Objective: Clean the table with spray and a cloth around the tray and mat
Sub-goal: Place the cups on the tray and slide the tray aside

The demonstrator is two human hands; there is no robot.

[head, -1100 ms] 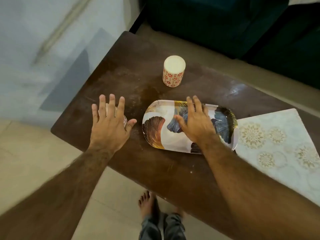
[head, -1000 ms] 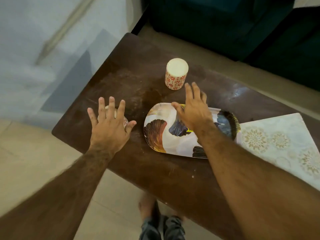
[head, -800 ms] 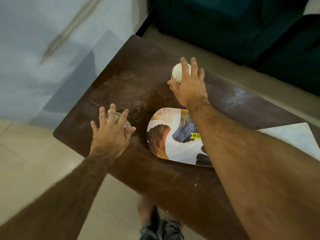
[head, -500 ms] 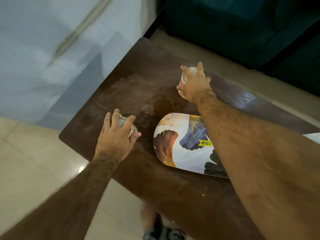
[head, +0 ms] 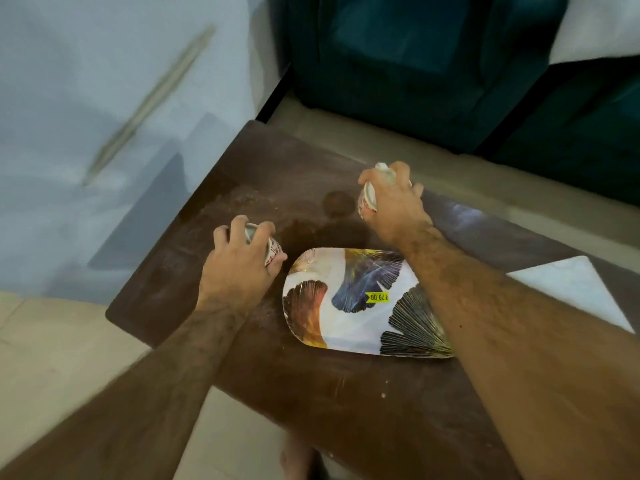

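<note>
- We find the brown table [head: 346, 393] dusty, with crumbs and a dark ring mark.
- The mat [head: 575, 289] lies at its right; the patterned tray [head: 346, 306] sits centrally.
- Right hand [head: 391, 206] and left hand [head: 239, 268] each curl fingers round a candle [head: 367, 199] [head: 272, 247], we judge to clear space for wiping.

bench [head: 346, 403]: dark wood, dull, dusty and smudged, one glossy patch far right | tray [head: 349, 327]: smooth glossy print, yellow paper price sticker [head: 378, 297] | mat [head: 575, 289]: pale, matt | floor [head: 52, 341]: smooth pale tile
</note>
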